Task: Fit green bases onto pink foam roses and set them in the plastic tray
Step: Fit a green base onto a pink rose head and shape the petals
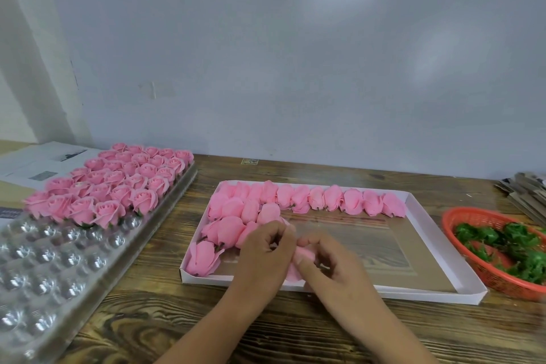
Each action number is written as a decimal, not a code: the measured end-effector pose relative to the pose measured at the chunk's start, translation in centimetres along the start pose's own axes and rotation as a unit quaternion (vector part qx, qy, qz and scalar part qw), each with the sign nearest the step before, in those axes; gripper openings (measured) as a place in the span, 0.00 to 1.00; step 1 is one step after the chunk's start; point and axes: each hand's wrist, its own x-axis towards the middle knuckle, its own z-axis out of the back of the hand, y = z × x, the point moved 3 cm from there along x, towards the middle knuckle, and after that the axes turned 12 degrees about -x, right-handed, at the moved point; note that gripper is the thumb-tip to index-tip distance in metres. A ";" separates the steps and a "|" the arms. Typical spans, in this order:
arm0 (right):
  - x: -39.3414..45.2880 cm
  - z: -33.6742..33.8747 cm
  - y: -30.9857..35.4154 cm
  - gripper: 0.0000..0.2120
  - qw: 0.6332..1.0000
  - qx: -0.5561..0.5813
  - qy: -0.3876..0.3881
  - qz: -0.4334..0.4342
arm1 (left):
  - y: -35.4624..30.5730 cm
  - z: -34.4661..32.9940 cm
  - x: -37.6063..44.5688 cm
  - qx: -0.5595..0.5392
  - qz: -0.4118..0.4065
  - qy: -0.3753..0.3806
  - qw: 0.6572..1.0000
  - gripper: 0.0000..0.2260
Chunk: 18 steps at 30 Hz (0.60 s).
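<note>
pink foam rose pinched between curled fingers of left hand and right hand, held over white box, filled plastic tray parked left on tabletop

Two bare forearms and hands

The left hand and right hand wear no gloves, rings or watch; no sleeves reach the forearms.

wooden table under plastic tray, white box, orange basket, papers
</note>
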 end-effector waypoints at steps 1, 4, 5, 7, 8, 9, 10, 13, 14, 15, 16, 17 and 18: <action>0.0 -0.2 0.1 0.06 1.000 0.021 -0.001 -0.011 | -0.1 0.0 -0.1 0.005 -0.010 -0.009 1.000 0.13; 0.1 -0.7 0.0 0.08 0.995 0.073 0.002 -0.068 | -0.6 -0.1 -0.5 0.037 -0.046 -0.034 0.998 0.12; 0.2 -0.9 -0.1 0.11 0.993 0.086 0.008 -0.086 | -0.6 -0.2 -0.6 0.046 -0.057 -0.042 0.996 0.12; 0.2 -1.2 -0.4 0.17 0.985 0.121 0.016 -0.124 | -0.7 -0.3 -0.8 0.066 -0.084 -0.049 0.993 0.11; 0.2 -1.3 -0.4 0.18 0.980 0.139 0.017 -0.139 | -0.8 -0.4 -0.9 0.071 -0.098 -0.048 0.991 0.11; 0.1 -1.3 -0.4 0.19 0.977 0.151 0.017 -0.151 | -0.8 -0.4 -0.9 0.070 -0.108 -0.047 0.991 0.11; 0.1 -1.4 -0.4 0.19 0.974 0.159 0.017 -0.158 | -0.9 -0.4 -1.0 0.062 -0.113 -0.044 0.991 0.11; 0.2 -1.4 -0.5 0.19 0.968 0.188 0.009 -0.169 | -1.4 -0.4 -1.1 0.017 -0.124 -0.019 0.992 0.17; 0.2 -1.4 -0.5 0.19 0.964 0.204 0.007 -0.173 | -1.6 -0.4 -1.1 0.015 -0.133 -0.002 0.991 0.18; 0.3 -1.4 -0.6 0.19 0.959 0.223 0.007 -0.177 | -1.7 -0.3 -1.3 0.026 -0.152 0.016 0.988 0.17; 0.3 -1.4 -0.7 0.18 0.952 0.245 0.010 -0.184 | -1.8 -0.4 -1.4 0.046 -0.172 0.032 0.984 0.14; 0.2 -1.4 -0.8 0.17 0.943 0.270 0.014 -0.195 | -1.8 -0.5 -1.6 0.068 -0.186 0.044 0.979 0.13; 0.2 -1.4 -0.8 0.16 0.935 0.289 0.018 -0.204 | -1.7 -0.6 -1.6 0.086 -0.196 0.048 0.976 0.12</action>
